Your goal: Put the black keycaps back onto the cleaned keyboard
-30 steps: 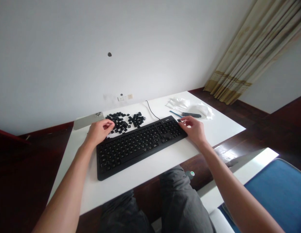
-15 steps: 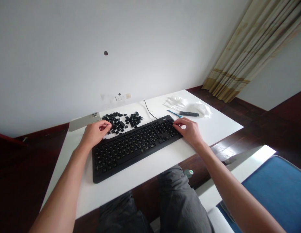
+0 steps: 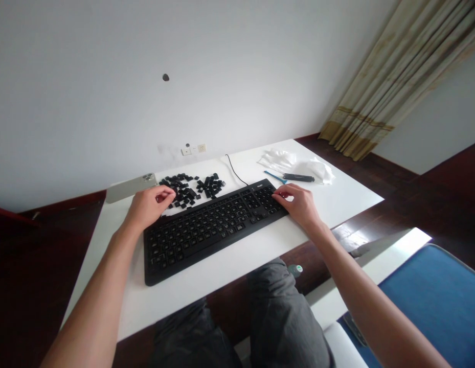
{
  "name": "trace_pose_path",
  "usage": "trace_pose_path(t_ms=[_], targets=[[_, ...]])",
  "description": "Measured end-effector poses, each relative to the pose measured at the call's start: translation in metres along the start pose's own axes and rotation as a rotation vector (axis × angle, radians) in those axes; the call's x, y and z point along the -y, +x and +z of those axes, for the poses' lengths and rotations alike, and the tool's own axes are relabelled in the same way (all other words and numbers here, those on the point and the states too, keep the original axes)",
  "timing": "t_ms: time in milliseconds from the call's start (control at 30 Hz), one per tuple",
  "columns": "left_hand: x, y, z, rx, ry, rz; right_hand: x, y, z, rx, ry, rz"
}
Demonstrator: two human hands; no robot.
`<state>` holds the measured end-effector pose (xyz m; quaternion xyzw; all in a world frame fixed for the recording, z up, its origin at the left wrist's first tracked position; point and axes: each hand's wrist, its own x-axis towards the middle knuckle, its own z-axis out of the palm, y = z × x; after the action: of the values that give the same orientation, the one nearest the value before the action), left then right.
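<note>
Fingers (image 3: 276,197) of our right hand (image 3: 299,204) are meeting at the right end of the black keyboard (image 3: 214,231), which is lying on the white table (image 3: 222,272); any grip, we cannot tell. Our left hand (image 3: 148,205), fingertips also together, is hovering near loose keycaps (image 3: 210,185).

Keyboard (image 3: 218,225) on table (image 3: 222,267); loose keycaps (image 3: 184,194) behind it (phone (image 3: 126,189) left of them).

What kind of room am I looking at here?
Probably a room in a home, though a small office is possible: a patterned curtain hangs at the right, the wall sockets sit low on a plain wall, and the floor looks like dark, glossy wood.
</note>
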<state>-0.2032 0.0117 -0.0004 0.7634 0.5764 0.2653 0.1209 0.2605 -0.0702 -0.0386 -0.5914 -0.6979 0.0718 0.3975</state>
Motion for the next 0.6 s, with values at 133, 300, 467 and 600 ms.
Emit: trace_pose_path(t_ms=[133, 300, 467, 600], targets=[[-0.0011, -0.0004, -0.0006, -0.001, 0.005, 0.005, 0.0020, 0.0000, -0.0011, -0.052, -0.013, 0.007], [0.0011, 0.0004, -0.0016, -0.018, 0.015, -0.002, -0.0045, 0.0010, -0.0023, -0.292, 0.090, 0.200], [0.0012, 0.0008, -0.0010, -0.007, 0.005, -0.002, -0.0068, 0.0008, -0.0025, -0.259, 0.070, 0.171], [0.0023, 0.0008, 0.0001, -0.006, 0.014, 0.004, -0.0032, 0.0003, -0.0031, -0.158, -0.012, 0.097]])
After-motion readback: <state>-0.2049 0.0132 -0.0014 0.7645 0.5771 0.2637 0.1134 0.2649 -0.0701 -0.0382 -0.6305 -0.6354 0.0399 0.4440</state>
